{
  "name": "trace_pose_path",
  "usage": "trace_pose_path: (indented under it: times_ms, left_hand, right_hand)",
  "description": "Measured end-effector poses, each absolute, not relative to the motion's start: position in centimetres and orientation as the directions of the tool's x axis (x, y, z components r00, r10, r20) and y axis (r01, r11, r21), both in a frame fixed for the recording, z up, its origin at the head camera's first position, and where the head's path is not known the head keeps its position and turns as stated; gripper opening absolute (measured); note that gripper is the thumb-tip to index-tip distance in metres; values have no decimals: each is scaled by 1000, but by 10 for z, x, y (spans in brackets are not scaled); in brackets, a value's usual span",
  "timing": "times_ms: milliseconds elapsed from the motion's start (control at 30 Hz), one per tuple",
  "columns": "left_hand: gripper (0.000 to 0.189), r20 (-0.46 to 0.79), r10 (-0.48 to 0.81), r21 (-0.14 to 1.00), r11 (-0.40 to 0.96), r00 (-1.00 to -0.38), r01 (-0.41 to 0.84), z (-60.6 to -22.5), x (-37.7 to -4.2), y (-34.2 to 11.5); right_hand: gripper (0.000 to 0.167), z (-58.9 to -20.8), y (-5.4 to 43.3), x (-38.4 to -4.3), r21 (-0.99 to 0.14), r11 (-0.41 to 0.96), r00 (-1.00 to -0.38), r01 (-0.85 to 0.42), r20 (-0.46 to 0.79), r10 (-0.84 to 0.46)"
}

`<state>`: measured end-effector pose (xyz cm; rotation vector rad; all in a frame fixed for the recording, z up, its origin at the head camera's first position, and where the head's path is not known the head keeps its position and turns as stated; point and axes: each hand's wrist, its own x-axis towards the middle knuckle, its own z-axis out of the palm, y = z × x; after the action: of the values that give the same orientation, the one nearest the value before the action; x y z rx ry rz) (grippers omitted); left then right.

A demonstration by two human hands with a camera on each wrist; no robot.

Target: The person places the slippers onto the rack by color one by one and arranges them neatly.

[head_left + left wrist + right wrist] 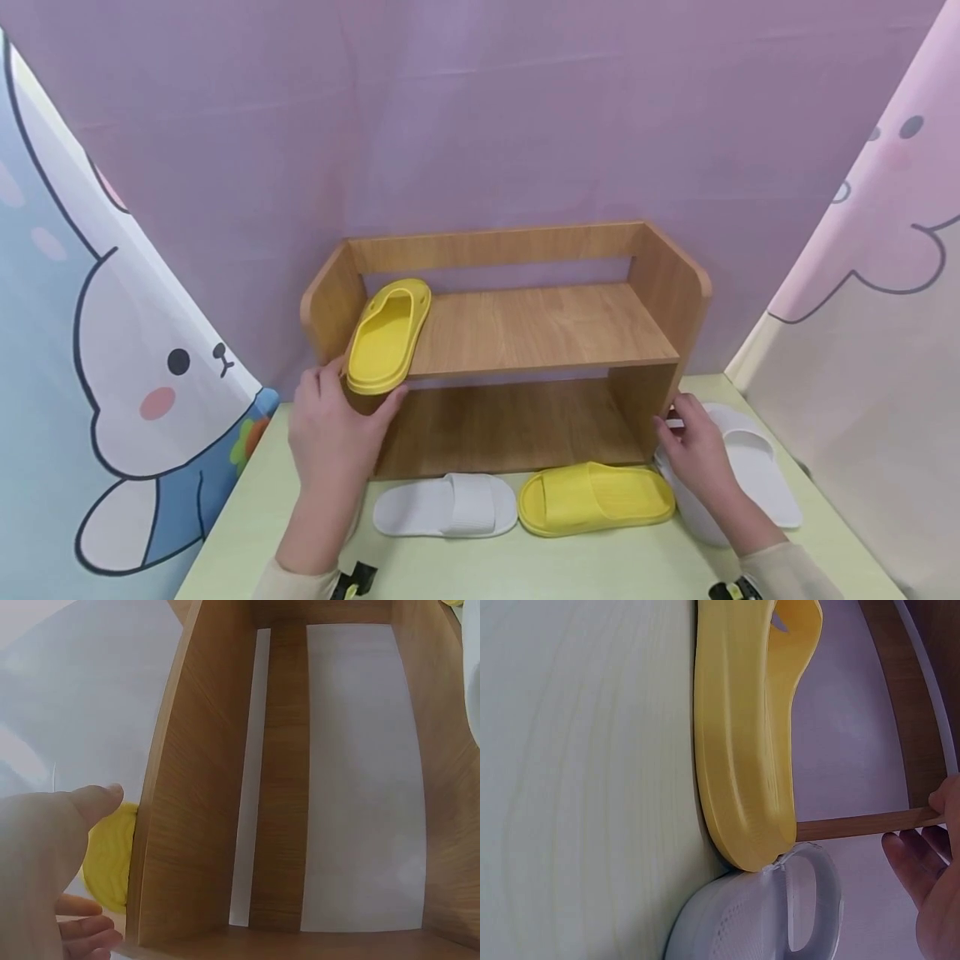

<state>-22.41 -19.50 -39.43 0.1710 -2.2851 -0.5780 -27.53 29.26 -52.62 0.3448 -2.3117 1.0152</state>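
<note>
A wooden two-tier shoe rack (480, 258) stands against the purple backdrop. On its upper shelf (540, 325), at the left end, lies a yellow slipper (382, 350), its heel reaching out over the front edge. My left hand (337, 425) holds that heel, thumb to its right and fingers to its left. The left wrist view shows the yellow heel (112, 859) between thumb and fingers. My right hand (697, 450) grips the front edge of the rack's right side panel (855, 825), between thumb and fingers.
In front of the rack, a white slipper (427, 508) and another yellow slipper (592, 500) lie sideways on the pale table (540, 575). White slippers (757, 467) lie at the right, partly behind my right hand. Printed cartoon sheets (172, 400) flank both sides.
</note>
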Motion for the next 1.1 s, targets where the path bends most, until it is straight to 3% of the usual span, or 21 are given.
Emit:
trace_pose_path:
  times_ms: [200, 367, 567, 867, 1100]
  left_hand:
    - [90, 648, -297, 469, 881, -701, 60, -397, -218, -203]
    - [79, 614, -338, 579, 807, -713, 115, -406, -217, -214]
    - [82, 547, -377, 688, 711, -748, 145, -422, -218, -230]
    - [94, 579, -252, 644, 724, -775, 246, -458, -238, -256]
    - [96, 509, -187, 698, 660, -840, 277, -475, -248, -268]
  right_hand:
    - [50, -523, 293, -275, -584, 677, -796, -448, 605, -4]
    - [50, -523, 293, -275, -583, 675, -792, -453, 610, -4]
    - [49, -523, 292, -275, -581, 674, -789, -455, 614, -4]
    - [49, -523, 292, -274, -585, 667, -785, -462, 620, -1]
    - [49, -526, 292, -275, -582, 681, -794, -445, 608, 0]
